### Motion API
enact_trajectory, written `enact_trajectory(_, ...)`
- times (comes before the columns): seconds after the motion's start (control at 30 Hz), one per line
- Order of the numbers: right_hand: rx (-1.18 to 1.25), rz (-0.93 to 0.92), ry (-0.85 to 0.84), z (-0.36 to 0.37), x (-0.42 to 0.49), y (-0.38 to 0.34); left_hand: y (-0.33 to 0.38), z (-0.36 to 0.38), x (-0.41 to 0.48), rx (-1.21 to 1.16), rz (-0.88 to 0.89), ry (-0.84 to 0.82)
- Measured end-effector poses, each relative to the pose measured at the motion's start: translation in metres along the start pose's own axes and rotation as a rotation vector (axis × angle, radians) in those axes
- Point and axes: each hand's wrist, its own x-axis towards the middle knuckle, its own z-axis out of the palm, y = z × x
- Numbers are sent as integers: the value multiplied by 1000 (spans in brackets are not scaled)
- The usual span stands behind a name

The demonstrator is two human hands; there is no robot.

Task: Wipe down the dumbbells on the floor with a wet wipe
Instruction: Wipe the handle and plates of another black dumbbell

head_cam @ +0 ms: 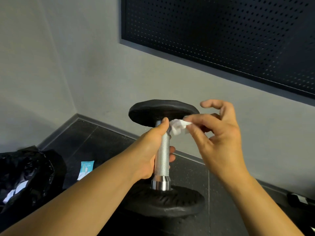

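A dumbbell [162, 160] stands upright on the dark floor, one black plate down, the other on top, with a knurled chrome handle between. My left hand [153, 150] grips that handle, thumb up near the top plate. A crumpled white wet wipe [177, 127] sits against the upper end of the handle, just under the top plate. My right hand [216, 132] pinches the wipe between thumb and forefinger, the other fingers curled loosely above.
A black plastic bag [25, 174] with white scraps inside lies at the left. A light blue wipe packet [86, 169] lies on the floor beside it. Grey walls meet in a corner behind; a dark perforated panel [221, 40] hangs above. Some dark object [298, 198] sits at far right.
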Motion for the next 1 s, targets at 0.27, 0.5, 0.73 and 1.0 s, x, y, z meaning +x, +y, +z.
enact_trajectory(0.27,192,23,-298,28,-12,7,-6,-6,5,-130,6,-143)
enact_trajectory(0.5,566,244,-817,11,-39,8,-1,-10,3,-218,-35,-37)
enact_trajectory(0.73,442,247,-375,31,-2,16,-7,-8,6,-201,9,-136)
enact_trajectory(1.0,544,300,-833,15,-33,12,-1,-13,4,-253,-22,-56)
